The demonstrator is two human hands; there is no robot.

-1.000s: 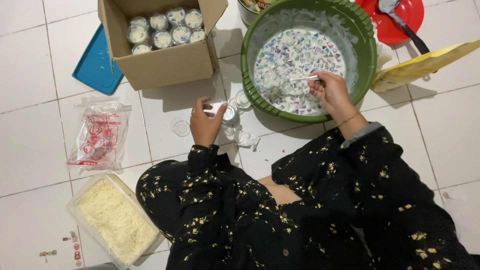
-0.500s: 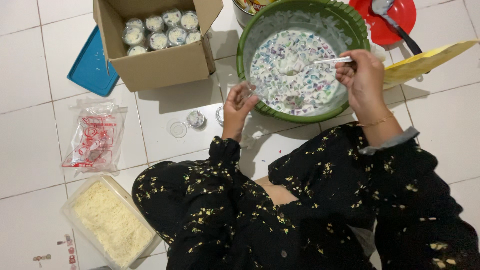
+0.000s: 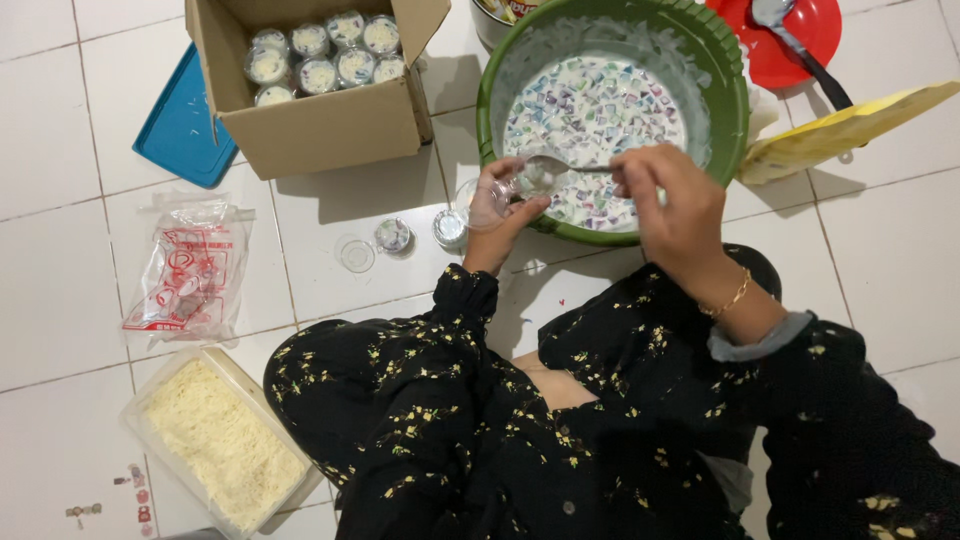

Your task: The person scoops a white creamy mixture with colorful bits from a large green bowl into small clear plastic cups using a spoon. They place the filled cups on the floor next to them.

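The small clear plastic cup [image 3: 492,196] is held at the near rim of the green basin [image 3: 735,110], tilted toward the basin's contents. The left hand [image 3: 500,212] grips it, fingers curled around the cup wall. The right hand [image 3: 672,205] pinches the handle of a metal spoon [image 3: 548,165] between thumb and fingers; the spoon bowl lies just above the mouth of the cup, over the near edge of the basin. The basin holds a milky white liquid with small coloured jelly cubes [image 3: 590,115].

On the white tiled floor [image 3: 60,130], just left of the basin, stand two small filled cups [image 3: 420,232] and a clear round lid [image 3: 355,253]. Farther left of the basin stands an open cardboard box [image 3: 330,125] containing sealed filled cups [image 3: 320,55]; a blue lid [image 3: 180,130] lies beside the box on its far side from the basin. Well left of the basin and nearer the person lie a printed plastic bag [image 3: 190,270] and a clear rectangular container of grated cheese [image 3: 215,445]. Right of the basin lie a red plate [image 3: 780,55] with a dark-handled utensil [image 3: 805,45] and a yellow packet [image 3: 850,125].
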